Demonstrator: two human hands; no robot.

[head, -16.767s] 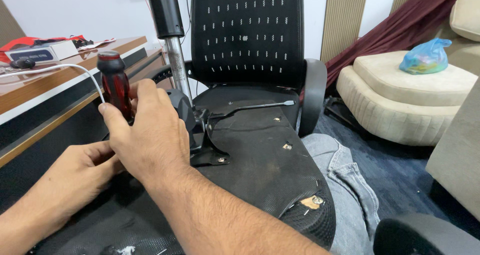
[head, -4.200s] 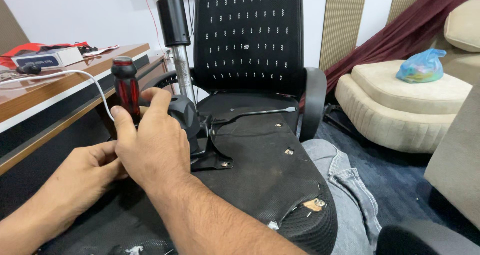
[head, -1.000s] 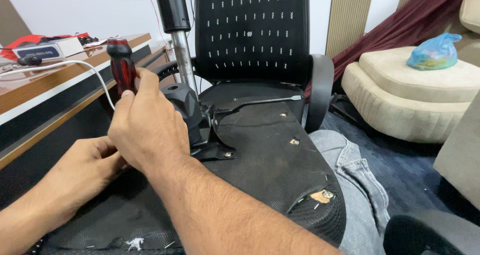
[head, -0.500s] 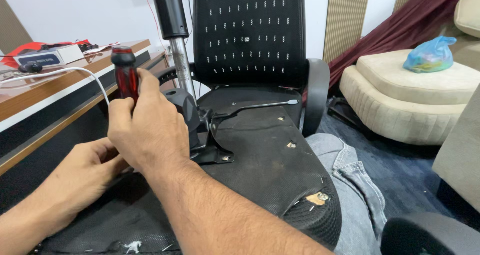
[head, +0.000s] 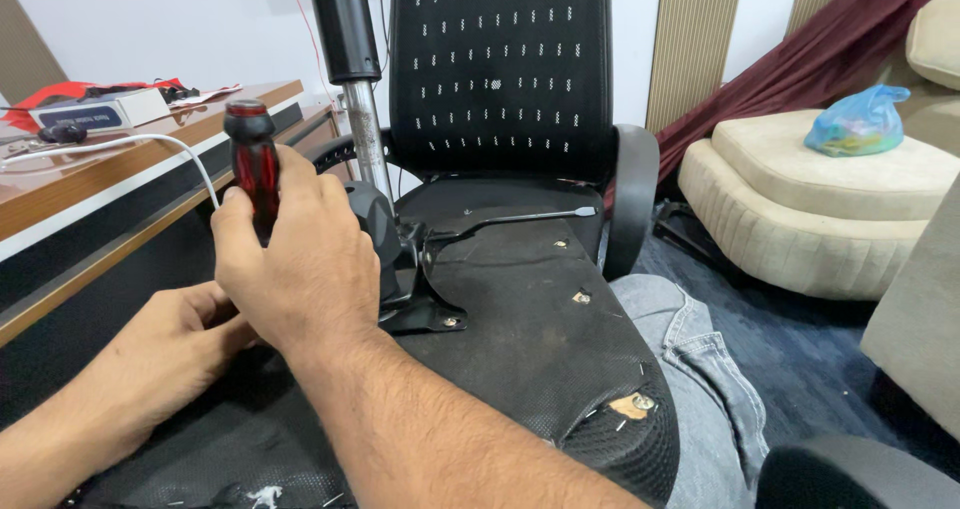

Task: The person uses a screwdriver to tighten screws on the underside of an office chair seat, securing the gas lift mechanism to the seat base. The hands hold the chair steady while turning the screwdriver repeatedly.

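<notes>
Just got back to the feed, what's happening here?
A person has an upturned office chair seat across their lap. The right hand grips a red-and-black screwdriver upright beside the black mechanism plate under the seat. The left hand rests lower, on the seat's underside. The gas cylinder sticks up.

Over these seconds the right hand [head: 295,259] twists slightly around the red-and-black screwdriver handle [head: 253,164], whose upright top wobbles a little from frame to frame. The left hand [head: 175,344] shifts only marginally beneath it. The camera view drifts slightly as well.
</notes>
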